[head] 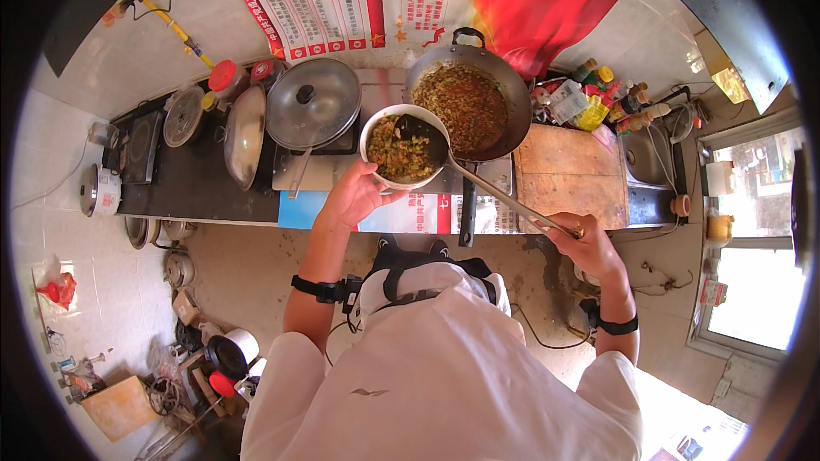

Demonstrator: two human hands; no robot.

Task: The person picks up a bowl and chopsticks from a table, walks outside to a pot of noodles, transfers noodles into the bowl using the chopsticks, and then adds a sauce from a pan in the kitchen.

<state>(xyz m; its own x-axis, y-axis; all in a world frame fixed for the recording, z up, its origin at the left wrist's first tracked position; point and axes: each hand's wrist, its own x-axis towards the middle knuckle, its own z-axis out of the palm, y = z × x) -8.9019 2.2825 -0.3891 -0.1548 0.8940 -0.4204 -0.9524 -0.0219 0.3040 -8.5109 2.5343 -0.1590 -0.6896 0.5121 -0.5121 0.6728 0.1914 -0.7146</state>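
My left hand (360, 197) holds a white bowl (428, 113) by its near left side, thumb at the rim. Chopped, sauced food (396, 155) lies in the bowl. In my right hand (588, 244) is the long handle of a metal ladle (496, 192); its dark head rests inside the bowl's right half, partly over the food. Just beyond the bowl stands a wok (517, 91) on the stove, holding a brown-red chopped mixture (461, 105) in oily sauce. The wok's black handle (468, 211) points towards me. The bowl overlaps the wok's near left edge in view.
Left of the wok sits a lidded pan (314, 105), with a large metal lid (245, 134) leaning beside it. A wooden cutting board (570, 173) lies to the right, before a sink (646, 153). Bottles and packets (599, 102) crowd the back right corner. Red-capped jars (229, 80) stand back left.
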